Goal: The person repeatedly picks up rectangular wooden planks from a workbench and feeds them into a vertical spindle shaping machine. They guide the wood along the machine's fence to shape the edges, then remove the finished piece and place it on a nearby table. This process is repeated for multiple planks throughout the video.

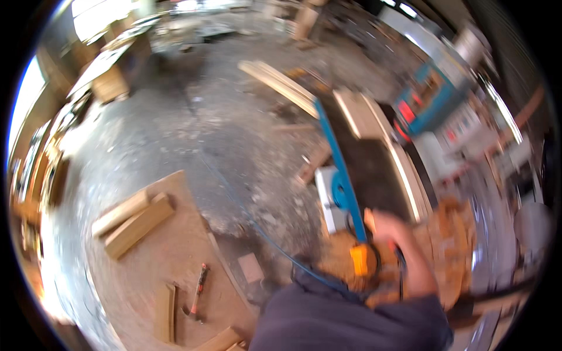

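My right hand (383, 225) reaches to the near end of a long blue machine rail (336, 152), blurred, so its grip is unclear. A red and black object (398, 254) is just below it, partly hidden by my hand. Close by, low on the machine, are a yellow and black part (364, 260) and a white housing with a blue round fitting (328, 199). Pale boards (360, 114) lie along the dark bed (369, 169) to the right of the rail. My left hand is not visible.
A plywood sheet (129, 275) at lower left carries wood offcuts (137, 228) and a hammer (198, 289). A thin blue hose (246, 213) crosses the floor. A teal machine (433, 99) stands at right, long boards (275, 85) lie ahead, and benches (108, 76) line the back left.
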`<control>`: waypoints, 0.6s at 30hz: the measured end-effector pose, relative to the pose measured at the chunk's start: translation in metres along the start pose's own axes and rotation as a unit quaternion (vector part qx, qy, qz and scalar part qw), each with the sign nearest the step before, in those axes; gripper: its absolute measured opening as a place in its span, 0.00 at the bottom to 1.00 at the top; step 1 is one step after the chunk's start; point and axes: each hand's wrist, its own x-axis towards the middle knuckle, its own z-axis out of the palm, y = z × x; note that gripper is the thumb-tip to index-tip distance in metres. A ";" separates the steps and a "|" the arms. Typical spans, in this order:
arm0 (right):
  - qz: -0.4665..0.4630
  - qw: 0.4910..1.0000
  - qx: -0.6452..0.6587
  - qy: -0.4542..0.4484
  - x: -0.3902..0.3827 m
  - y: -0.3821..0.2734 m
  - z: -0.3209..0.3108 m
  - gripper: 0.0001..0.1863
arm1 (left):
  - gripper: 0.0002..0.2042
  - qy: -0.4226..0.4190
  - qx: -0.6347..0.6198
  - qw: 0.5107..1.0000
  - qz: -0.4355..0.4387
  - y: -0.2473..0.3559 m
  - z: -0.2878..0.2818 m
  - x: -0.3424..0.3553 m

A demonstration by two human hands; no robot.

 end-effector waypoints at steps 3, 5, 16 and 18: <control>-0.127 0.976 0.077 -0.157 -0.033 0.006 0.049 0.34 | 0.31 -0.006 0.013 0.999 -0.047 -0.017 -0.002 -0.021; -0.056 0.959 -0.088 -0.262 -0.021 0.004 0.022 0.31 | 0.30 0.003 0.021 0.996 -0.083 -0.031 -0.009 -0.037; -0.343 0.867 0.034 -0.361 0.092 -0.007 -0.172 0.30 | 0.37 -0.021 -0.040 0.955 -0.292 -0.209 -0.002 -0.126; -0.296 0.899 -0.110 -0.303 0.095 -0.036 -0.170 0.29 | 0.37 -0.048 -0.024 0.942 -0.330 -0.140 -0.031 -0.092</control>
